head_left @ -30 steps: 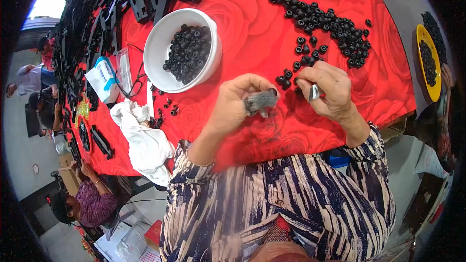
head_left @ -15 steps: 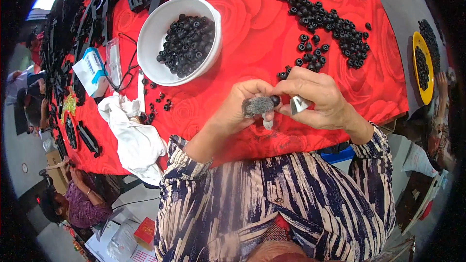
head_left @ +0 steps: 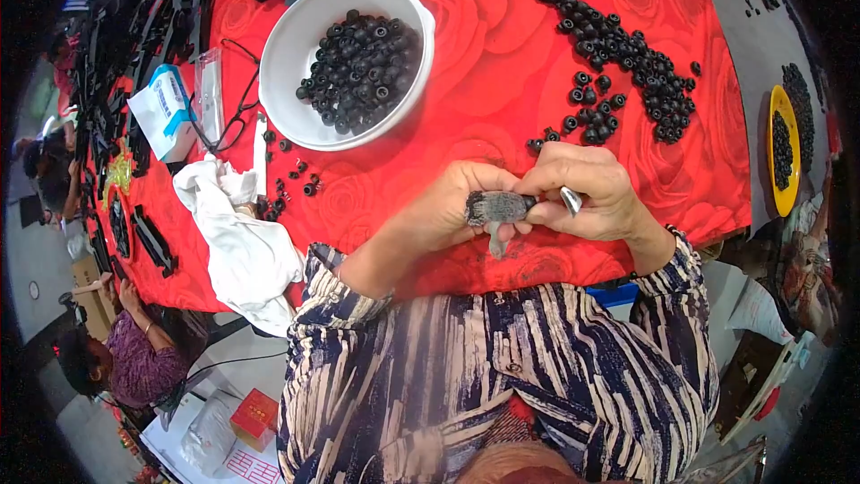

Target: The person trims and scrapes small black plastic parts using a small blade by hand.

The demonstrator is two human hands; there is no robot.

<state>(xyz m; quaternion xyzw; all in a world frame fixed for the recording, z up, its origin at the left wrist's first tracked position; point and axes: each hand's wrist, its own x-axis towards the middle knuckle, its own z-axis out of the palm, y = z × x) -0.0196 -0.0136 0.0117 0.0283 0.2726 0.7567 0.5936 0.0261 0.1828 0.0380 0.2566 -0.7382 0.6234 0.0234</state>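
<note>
My left hand is closed, its fingertips pinching a small black part of which only a dark edge shows. Over that hand's fingers sits a grey, black-smudged, fuzzy wrap-like piece, with a pale strip hanging below it; whether it is worn or held I cannot tell. My right hand meets the left and is closed around a short, shiny metal blade-like tool, its other end hidden by the fingers. Beyond the hands, many round black parts with holes lie on the red cloth.
A white bowl of black parts stands at far left. Glasses, a blue-white packet, a white cloth and long black pieces lie leftward. A yellow plate is at right; another person works at lower left.
The black part between my fingertips, plainly visible before, is now mostly covered. The metal tool has turned and shows a narrower face. The view has shifted slightly.
</note>
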